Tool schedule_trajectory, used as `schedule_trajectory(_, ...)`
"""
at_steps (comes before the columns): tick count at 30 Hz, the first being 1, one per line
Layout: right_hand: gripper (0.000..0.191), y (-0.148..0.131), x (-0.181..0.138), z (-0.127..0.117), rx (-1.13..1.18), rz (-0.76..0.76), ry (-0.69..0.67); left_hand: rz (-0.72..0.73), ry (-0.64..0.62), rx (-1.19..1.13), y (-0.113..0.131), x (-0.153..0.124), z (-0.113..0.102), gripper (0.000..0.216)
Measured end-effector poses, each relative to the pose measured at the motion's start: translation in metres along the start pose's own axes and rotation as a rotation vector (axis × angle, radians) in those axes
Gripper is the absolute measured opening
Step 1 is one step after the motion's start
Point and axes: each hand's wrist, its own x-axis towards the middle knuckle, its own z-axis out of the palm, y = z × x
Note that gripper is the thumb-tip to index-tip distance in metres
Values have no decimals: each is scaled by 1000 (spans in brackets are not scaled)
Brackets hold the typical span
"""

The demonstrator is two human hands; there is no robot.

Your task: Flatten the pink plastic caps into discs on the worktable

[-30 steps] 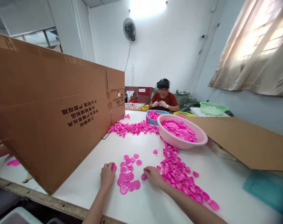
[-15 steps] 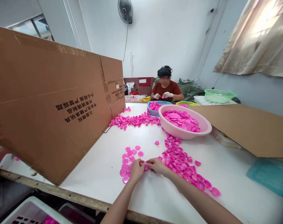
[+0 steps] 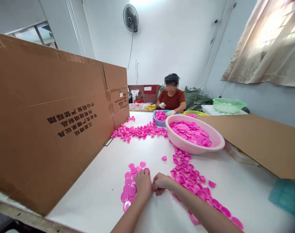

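In the head view, a person's left hand and right hand almost meet above a white table, fingers curled; a sliver of pink shows between them, but whether either grips it I cannot tell. Flat pink discs lie beside and partly under the left hand; small pink cups spread beside the right forearm, probably so each hand has its own supply. A tub of discs stands farther back, perhaps to leave working room.
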Motion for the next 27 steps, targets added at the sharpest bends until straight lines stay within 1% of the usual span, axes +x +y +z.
schedule_trajectory(2, 12, 1, 0, -2, 30, -25, -24, 36, 55, 91, 0, -3, 4, 21)
schedule_trajectory(3, 12, 2, 0, -3, 51, -33, -44, 45, 59, 104, 0, -4, 5, 21)
schedule_trajectory(5, 13, 2, 1, -7, 79, -32, -87, 32, 19, 105, -2, -4, 6, 21)
schedule_trajectory(7, 14, 1, 5, -9, 66, -2, -112, 9, -52, 91, -4, -1, 6, 24)
schedule_trajectory(9, 14, 0, 10, -11, 23, 32, -126, 3, -133, 65, -6, 2, 7, 29)
schedule_trajectory(11, 13, 0, 14, -11, -24, 59, -146, 13, -187, 37, -6, 5, 8, 30)
schedule_trajectory(13, 12, -1, 18, -10, -68, 76, -160, 15, -207, 23, -6, 6, 9, 29)
schedule_trajectory(15, 10, -5, 19, -9, -122, 91, -157, 20, -201, 33, -5, 6, 8, 25)
schedule_trajectory(18, 6, -15, 21, -7, -274, 129, -173, 53, -228, 51, -5, 4, 5, 11)
schedule_trajectory(20, 5, -24, 23, -6, -385, 165, -212, 73, -262, 27, -5, 4, 3, 14)
schedule_trajectory(21, 6, -27, 24, -5, -420, 182, -233, 85, -266, 9, -5, 4, 1, 17)
schedule_trajectory(23, 7, -33, 26, -6, -425, 212, -259, 112, -236, 5, -5, 5, -1, 20)
schedule_trajectory(27, 11, -32, 16, -9, -317, 221, -236, 148, -161, 136, -2, 2, -8, 19)
